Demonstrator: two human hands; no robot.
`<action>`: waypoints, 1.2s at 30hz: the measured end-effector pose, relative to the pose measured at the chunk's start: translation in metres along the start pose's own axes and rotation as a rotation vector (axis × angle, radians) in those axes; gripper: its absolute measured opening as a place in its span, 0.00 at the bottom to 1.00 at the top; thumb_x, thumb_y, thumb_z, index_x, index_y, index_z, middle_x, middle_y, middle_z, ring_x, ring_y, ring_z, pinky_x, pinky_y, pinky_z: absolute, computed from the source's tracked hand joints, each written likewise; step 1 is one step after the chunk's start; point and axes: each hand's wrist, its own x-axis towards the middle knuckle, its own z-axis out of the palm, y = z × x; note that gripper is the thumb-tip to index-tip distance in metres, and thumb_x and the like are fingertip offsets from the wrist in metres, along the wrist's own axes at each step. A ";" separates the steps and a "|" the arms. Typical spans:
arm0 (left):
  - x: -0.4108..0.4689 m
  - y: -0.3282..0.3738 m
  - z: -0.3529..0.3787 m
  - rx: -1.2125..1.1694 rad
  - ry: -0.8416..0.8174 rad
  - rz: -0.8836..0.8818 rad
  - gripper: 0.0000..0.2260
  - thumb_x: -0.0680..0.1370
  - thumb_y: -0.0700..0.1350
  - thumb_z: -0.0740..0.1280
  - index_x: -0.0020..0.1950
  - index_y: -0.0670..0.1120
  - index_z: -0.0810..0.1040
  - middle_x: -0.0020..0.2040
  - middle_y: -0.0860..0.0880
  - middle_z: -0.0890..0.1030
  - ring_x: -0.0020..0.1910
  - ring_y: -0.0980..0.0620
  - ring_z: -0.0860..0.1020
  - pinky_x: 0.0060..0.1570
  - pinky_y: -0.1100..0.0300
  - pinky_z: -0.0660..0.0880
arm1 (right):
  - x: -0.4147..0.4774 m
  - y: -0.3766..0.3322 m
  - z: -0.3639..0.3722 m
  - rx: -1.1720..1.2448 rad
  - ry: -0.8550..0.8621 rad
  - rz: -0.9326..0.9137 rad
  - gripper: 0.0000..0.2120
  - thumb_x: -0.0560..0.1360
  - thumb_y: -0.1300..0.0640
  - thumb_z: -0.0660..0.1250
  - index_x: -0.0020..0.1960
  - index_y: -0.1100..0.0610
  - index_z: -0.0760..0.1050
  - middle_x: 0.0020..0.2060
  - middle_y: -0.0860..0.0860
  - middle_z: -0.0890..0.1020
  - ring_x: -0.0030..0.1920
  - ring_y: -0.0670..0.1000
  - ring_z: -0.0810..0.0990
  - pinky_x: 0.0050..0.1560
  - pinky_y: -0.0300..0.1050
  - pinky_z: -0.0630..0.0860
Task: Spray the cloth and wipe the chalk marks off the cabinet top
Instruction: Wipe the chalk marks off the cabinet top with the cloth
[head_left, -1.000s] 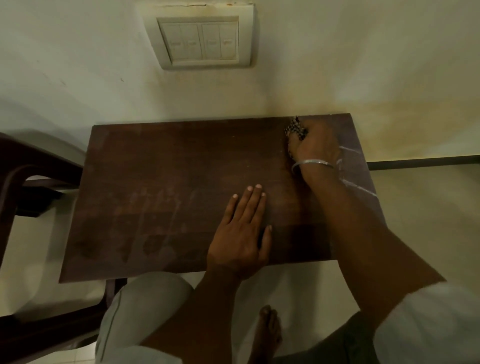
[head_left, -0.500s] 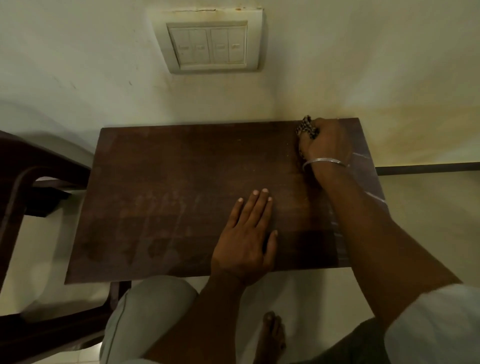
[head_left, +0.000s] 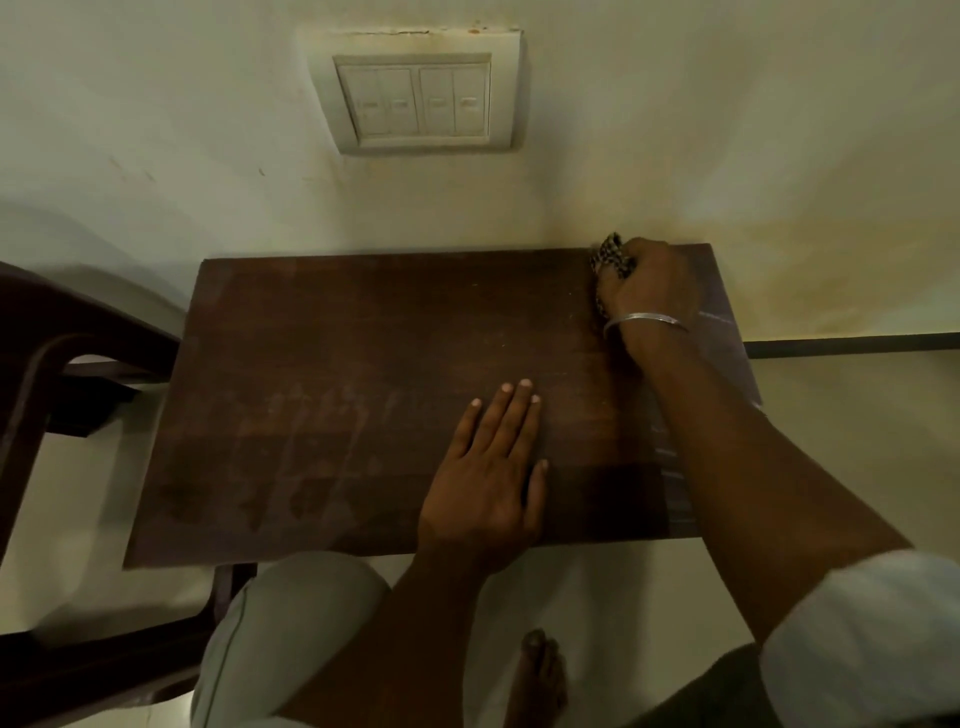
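The dark brown cabinet top (head_left: 363, 364) fills the middle of the head view. My right hand (head_left: 649, 291) grips a bunched patterned cloth (head_left: 612, 260) at the far right corner, pressed down on the wood near the wall. My left hand (head_left: 488, 478) rests flat on the top near its front edge, fingers straight and together. White chalk marks (head_left: 719, 318) show at the right edge beside my right wrist, with more faint streaks lower along that edge. Damp smears (head_left: 311, 431) cover the left half. No spray bottle is in view.
A white switch plate (head_left: 415, 93) is on the wall above the cabinet. A dark wooden chair (head_left: 67, 374) stands close on the left. My knee (head_left: 291, 623) and bare foot (head_left: 537, 675) are below the front edge, on a pale floor.
My right hand with the cloth has stayed at the far right corner, shifting only slightly. The left hand keeps its place; the camera has tilted a little.
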 end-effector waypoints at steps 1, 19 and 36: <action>0.000 0.001 0.000 0.008 -0.005 -0.005 0.27 0.84 0.54 0.50 0.81 0.44 0.57 0.82 0.48 0.54 0.81 0.53 0.48 0.79 0.50 0.48 | -0.008 0.003 0.001 0.008 0.000 0.008 0.12 0.75 0.48 0.64 0.45 0.55 0.81 0.39 0.54 0.82 0.41 0.56 0.79 0.35 0.42 0.68; 0.000 0.000 0.001 -0.005 -0.002 -0.015 0.26 0.84 0.54 0.51 0.81 0.45 0.57 0.82 0.49 0.54 0.81 0.54 0.48 0.79 0.50 0.48 | -0.021 0.004 0.000 0.042 -0.016 0.035 0.11 0.74 0.50 0.65 0.42 0.56 0.81 0.35 0.53 0.81 0.36 0.55 0.79 0.33 0.45 0.75; 0.001 -0.001 0.002 -0.019 0.001 -0.022 0.27 0.84 0.54 0.50 0.81 0.46 0.56 0.82 0.50 0.54 0.81 0.55 0.47 0.79 0.51 0.48 | -0.031 0.020 -0.006 0.027 -0.051 0.066 0.12 0.75 0.48 0.66 0.47 0.57 0.81 0.41 0.56 0.82 0.42 0.58 0.80 0.38 0.46 0.73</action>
